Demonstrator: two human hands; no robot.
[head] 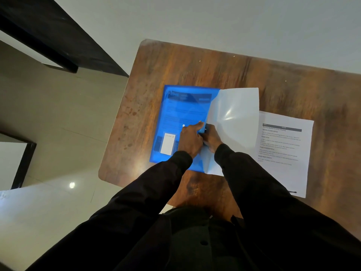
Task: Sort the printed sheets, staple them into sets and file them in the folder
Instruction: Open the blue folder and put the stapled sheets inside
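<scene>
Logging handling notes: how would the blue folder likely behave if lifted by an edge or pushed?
The folder would probably flex and droop: it looks like thin plastic, with the sheet inside showing through. It is likely light, since it lies so flat. Its glossy surface would probably slide easily on the smooth table.

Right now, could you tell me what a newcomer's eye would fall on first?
The blue folder in the middle of the wooden table, with the left hand and right hand meeting at its right edge. Beside them a glossy pale flap stands raised, and a printed sheet lies to the right.
</scene>
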